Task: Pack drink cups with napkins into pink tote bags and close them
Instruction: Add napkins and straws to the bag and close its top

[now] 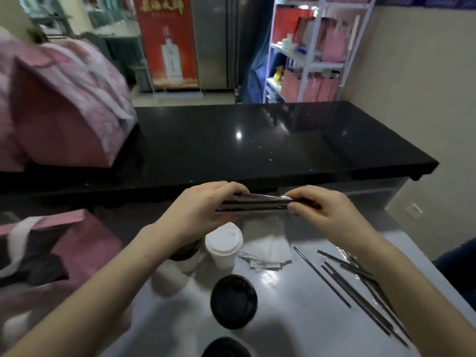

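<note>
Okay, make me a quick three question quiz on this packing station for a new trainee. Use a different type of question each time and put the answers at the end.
1. True or false: the left hand and the right hand each grip one end of the bundle of wrapped straws.
2. Where do the napkins lie? A) right of the white-lidded cup B) inside a pink tote bag C) on the black counter
3. Fill in: the loose straws lie on the ___ side of the table.

Key: 1 true; 2 A; 3 right
</note>
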Motion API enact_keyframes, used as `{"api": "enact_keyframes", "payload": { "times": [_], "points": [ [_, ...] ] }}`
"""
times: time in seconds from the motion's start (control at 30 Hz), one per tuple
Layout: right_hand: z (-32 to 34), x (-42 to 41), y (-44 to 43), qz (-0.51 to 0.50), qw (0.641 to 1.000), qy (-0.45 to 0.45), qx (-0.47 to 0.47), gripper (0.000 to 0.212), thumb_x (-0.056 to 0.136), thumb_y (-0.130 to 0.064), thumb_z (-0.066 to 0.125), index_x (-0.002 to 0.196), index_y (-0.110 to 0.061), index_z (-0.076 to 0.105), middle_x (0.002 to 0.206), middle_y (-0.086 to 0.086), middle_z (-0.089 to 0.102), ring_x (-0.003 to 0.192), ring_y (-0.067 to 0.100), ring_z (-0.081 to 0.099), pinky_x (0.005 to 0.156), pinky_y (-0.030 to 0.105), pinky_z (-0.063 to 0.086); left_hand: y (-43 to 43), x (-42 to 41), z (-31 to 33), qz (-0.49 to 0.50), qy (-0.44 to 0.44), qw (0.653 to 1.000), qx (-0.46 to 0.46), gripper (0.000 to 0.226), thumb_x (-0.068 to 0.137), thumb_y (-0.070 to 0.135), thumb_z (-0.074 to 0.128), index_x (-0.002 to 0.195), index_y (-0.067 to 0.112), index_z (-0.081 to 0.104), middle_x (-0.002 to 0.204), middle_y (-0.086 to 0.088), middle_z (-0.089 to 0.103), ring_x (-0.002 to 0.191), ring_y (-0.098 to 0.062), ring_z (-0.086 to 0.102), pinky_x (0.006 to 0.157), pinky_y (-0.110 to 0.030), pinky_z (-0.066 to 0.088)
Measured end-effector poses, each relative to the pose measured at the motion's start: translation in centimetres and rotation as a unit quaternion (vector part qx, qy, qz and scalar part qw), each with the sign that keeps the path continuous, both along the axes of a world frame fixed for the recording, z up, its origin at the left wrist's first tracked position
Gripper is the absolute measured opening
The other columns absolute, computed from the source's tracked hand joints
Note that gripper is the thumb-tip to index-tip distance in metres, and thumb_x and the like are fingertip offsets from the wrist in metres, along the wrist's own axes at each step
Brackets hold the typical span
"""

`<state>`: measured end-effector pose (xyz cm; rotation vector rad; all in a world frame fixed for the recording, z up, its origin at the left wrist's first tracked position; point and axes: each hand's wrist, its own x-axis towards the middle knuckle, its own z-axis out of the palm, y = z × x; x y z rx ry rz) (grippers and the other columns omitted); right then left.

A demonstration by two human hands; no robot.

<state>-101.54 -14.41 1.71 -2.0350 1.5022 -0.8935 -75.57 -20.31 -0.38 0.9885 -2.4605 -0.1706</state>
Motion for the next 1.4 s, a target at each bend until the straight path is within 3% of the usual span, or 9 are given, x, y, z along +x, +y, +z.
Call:
{"api": "enact_keyframes", "payload": {
  "times": [0.17, 0.27, 0.43, 0.63, 0.83, 0.97, 1.13, 1.2, 1.4],
  "points": [
    [2.3, 7.6, -1.6, 0.080, 0.996, 0.037, -0.003, 0.023, 0.093, -0.014, 0.060, 0.108, -0.029, 0.068, 0.089, -0.017, 0.064, 0.087, -0.003, 0.058, 0.075, 0.009, 0.041, 2.6, 9.1, 2.8, 0.079, 0.056, 0.995, -0.025, 0.033, 0.082, 0.032, 0.068, 0.114, 0.028, 0.065, 0.090, 0.012, 0.065, 0.081, -0.011, 0.063, 0.068, -0.038, 0.053],
    [2.7, 13.5, -2.1, 0.136, 0.987, 0.085, -0.009, 0.029, 0.096, -0.012, 0.054, 0.117, -0.029, 0.066, 0.096, -0.010, 0.059, 0.094, 0.001, 0.056, 0.083, 0.014, 0.041, 4.8, 15.1, 3.7, 0.121, 0.107, 0.987, -0.007, 0.033, 0.078, 0.031, 0.071, 0.111, 0.027, 0.067, 0.087, 0.012, 0.062, 0.080, -0.009, 0.061, 0.069, -0.038, 0.053],
    [2.6, 24.4, -1.6, 0.220, 0.966, 0.135, -0.023, 0.040, 0.095, -0.008, 0.046, 0.125, -0.029, 0.061, 0.103, -0.009, 0.053, 0.100, 0.007, 0.054, 0.090, 0.020, 0.041, 8.3, 23.1, 3.7, 0.182, 0.153, 0.971, 0.007, 0.027, 0.070, 0.012, 0.085, 0.094, 0.019, 0.073, 0.090, 0.009, 0.061, 0.079, 0.000, 0.059, 0.071, -0.017, 0.047],
    [2.1, 34.8, -0.2, 0.252, 0.944, 0.202, -0.060, 0.040, 0.094, -0.019, 0.044, 0.130, -0.035, 0.051, 0.108, -0.006, 0.050, 0.096, 0.020, 0.055, 0.084, 0.041, 0.046, 11.2, 30.5, 2.4, 0.223, 0.196, 0.952, 0.069, 0.024, 0.070, 0.026, 0.084, 0.091, 0.031, 0.071, 0.084, 0.018, 0.067, 0.083, 0.000, 0.064, 0.072, -0.010, 0.046],
    [0.3, 41.0, 1.0, 0.288, 0.932, 0.204, -0.088, 0.039, 0.093, -0.027, 0.053, 0.130, -0.037, 0.046, 0.121, -0.012, 0.056, 0.106, 0.013, 0.054, 0.089, 0.036, 0.044, 12.5, 36.8, 0.7, 0.262, 0.262, 0.926, 0.070, 0.023, 0.070, 0.015, 0.085, 0.085, 0.029, 0.075, 0.082, 0.016, 0.070, 0.082, -0.003, 0.068, 0.073, -0.014, 0.051],
    [-1.8, 42.8, 1.1, 0.281, 0.937, 0.205, -0.031, 0.024, 0.094, -0.029, 0.050, 0.116, -0.037, 0.051, 0.106, -0.015, 0.055, 0.093, 0.011, 0.055, 0.081, 0.037, 0.050, 12.9, 38.6, -0.7, 0.235, 0.240, 0.937, 0.097, 0.022, 0.070, 0.020, 0.085, 0.087, 0.028, 0.074, 0.083, 0.016, 0.069, 0.083, -0.005, 0.066, 0.073, -0.021, 0.054],
    [-3.5, 40.8, 0.6, 0.243, 0.941, 0.234, -0.011, 0.031, 0.095, -0.023, 0.048, 0.121, -0.038, 0.056, 0.108, -0.020, 0.053, 0.100, 0.002, 0.051, 0.088, 0.023, 0.045, 12.7, 39.8, -2.0, 0.196, 0.140, 0.963, 0.120, 0.053, 0.069, 0.046, 0.081, 0.118, 0.040, 0.061, 0.109, 0.033, 0.053, 0.112, 0.009, 0.045, 0.091, -0.010, 0.040],
    [-3.7, 39.5, 0.1, 0.230, 0.939, 0.254, -0.017, 0.034, 0.093, -0.020, 0.048, 0.121, -0.037, 0.057, 0.105, -0.020, 0.051, 0.102, 0.005, 0.051, 0.089, 0.024, 0.043, 12.6, 40.1, -2.3, 0.191, 0.101, 0.970, 0.114, 0.061, 0.070, 0.053, 0.077, 0.125, 0.040, 0.056, 0.115, 0.033, 0.048, 0.117, 0.011, 0.038, 0.096, -0.011, 0.035],
    [-4.0, 38.5, -0.8, 0.236, 0.935, 0.262, -0.020, 0.032, 0.092, -0.031, 0.055, 0.121, -0.042, 0.056, 0.100, -0.027, 0.044, 0.101, 0.002, 0.047, 0.088, 0.022, 0.040, 13.0, 40.9, -3.0, 0.224, 0.079, 0.969, 0.074, 0.063, 0.067, 0.065, 0.073, 0.124, 0.041, 0.056, 0.116, 0.025, 0.046, 0.115, 0.005, 0.036, 0.096, -0.020, 0.041]
  ]
}}
